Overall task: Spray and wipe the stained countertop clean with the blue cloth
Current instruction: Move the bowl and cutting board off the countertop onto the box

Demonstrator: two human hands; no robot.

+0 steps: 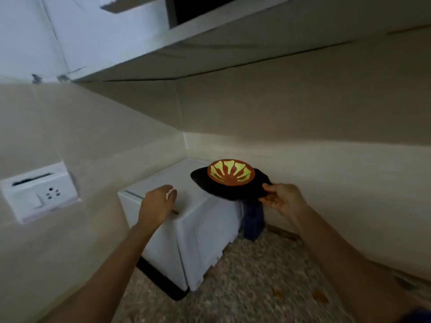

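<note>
- A person's two bare forearms reach in from the bottom edge, over a speckled stone countertop [245, 283] with orange stains [320, 297] near the right wall.
- On the left wall, a white switch and socket plate [38, 192] is mounted on beige tiles.
- The left hand [158, 203] hovers above the top of a white boxy appliance [186, 229] in the corner, fingers loosely curled downward; whether they touch the top cannot be told, and they hold nothing.
- An orange bowl with a yellow petal pattern [231, 171] sits on a dark cloth [233, 187] at the right rear of the appliance's top.
- The right hand [282, 198] pinches the right edge of that cloth between thumb and fingers.
- Just below the cloth, a dark blue object [253, 222] stands between appliance and right wall; too blurred to identify.
- White cabinets [130, 43] hang overhead.
</note>
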